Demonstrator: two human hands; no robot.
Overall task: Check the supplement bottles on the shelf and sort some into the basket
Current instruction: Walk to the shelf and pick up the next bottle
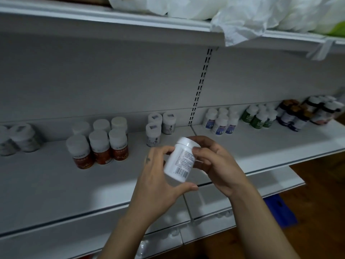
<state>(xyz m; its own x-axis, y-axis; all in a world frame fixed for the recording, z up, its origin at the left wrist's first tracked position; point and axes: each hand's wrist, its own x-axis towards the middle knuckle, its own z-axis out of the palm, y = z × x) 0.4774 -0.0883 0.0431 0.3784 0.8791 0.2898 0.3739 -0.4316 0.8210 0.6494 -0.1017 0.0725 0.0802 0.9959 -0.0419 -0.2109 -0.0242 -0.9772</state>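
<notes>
I see left hand [156,182], right hand [218,165] both pinching white supplement bottle [179,161], tilted, barcode facing me, above shelf [46,184]; orange-labelled bottles [100,148] stand at left.

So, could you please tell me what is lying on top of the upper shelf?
White plastic bags lie on the upper shelf, one drooping over its front edge, with something green at the far right. Whatever is inside or behind the bags is covered.

Blurry far-left bottles [20,139], partly beyond the left edge.
</notes>
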